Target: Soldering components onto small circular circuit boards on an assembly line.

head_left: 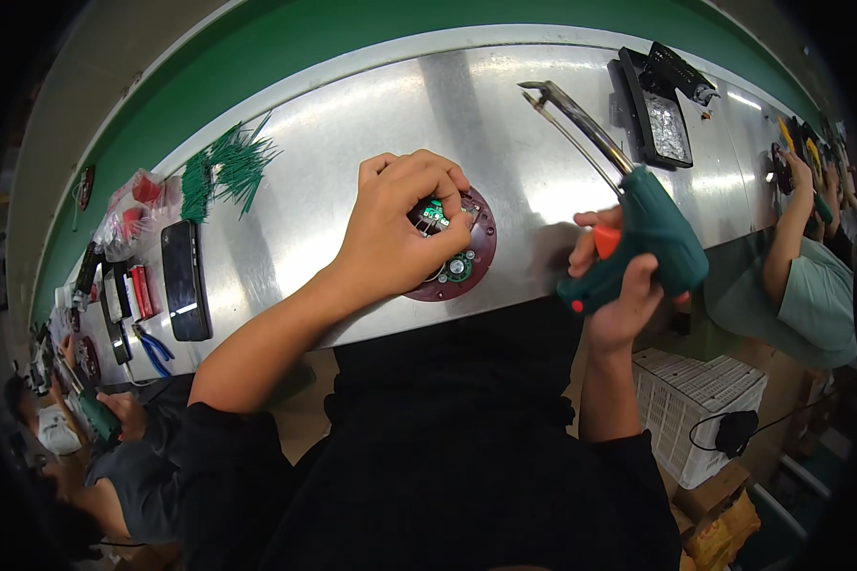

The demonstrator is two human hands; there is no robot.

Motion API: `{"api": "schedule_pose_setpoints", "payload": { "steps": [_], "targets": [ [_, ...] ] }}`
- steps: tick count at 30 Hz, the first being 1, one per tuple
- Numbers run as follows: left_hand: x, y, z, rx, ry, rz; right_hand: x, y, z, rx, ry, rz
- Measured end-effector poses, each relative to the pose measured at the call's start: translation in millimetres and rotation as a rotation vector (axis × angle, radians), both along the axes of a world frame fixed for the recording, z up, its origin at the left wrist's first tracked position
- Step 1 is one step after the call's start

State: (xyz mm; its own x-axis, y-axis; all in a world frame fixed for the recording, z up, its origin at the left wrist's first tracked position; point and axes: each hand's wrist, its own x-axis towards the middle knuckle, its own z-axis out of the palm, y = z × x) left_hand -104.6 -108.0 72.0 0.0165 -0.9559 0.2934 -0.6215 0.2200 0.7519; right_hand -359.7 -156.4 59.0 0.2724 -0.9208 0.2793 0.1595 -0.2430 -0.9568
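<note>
A dark red round disc (483, 249) lies on the metal worktop near its front edge, with small green circuit boards (457, 268) on its face. My left hand (395, 214) is bent over the disc, thumb and forefinger brought together above the boards. Whatever they pinch is too small or hidden to make out. To the right, my right hand (624, 295) grips the handle of a dark green soldering gun (659, 228) with a red trigger. The gun is held up off the worktop, its long metal tip pointing away to the upper left, apart from the disc.
Green wires (243, 162) lie in a bundle at the far left. A phone (185, 281), blue-handled pliers (152, 350) and a plastic bag (135, 214) sit nearby. A black tray with a stand (659, 114) is at the back right. Other people work on both sides; a white crate (695, 404) stands below.
</note>
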Motion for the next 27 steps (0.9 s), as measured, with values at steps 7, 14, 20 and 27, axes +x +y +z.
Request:
{"api": "schedule_pose_setpoints", "payload": {
  "steps": [7, 14, 20, 27],
  "targets": [
    [0, -1, 0, 0.006, 0.003, -0.013, 7, -7, -3, 0.057, -0.116, 0.014],
    [1, -1, 1, -0.002, 0.006, -0.012, 2, -4, -3, 0.149, -0.172, 0.058],
    [0, -1, 0, 0.007, 0.056, -0.008, -1, -2, -2, 0.163, -0.211, 0.066],
    [1, 2, 1, 0.025, 0.037, -0.003, 0, -1, -2, 0.172, -0.193, 0.05]
  ]
}}
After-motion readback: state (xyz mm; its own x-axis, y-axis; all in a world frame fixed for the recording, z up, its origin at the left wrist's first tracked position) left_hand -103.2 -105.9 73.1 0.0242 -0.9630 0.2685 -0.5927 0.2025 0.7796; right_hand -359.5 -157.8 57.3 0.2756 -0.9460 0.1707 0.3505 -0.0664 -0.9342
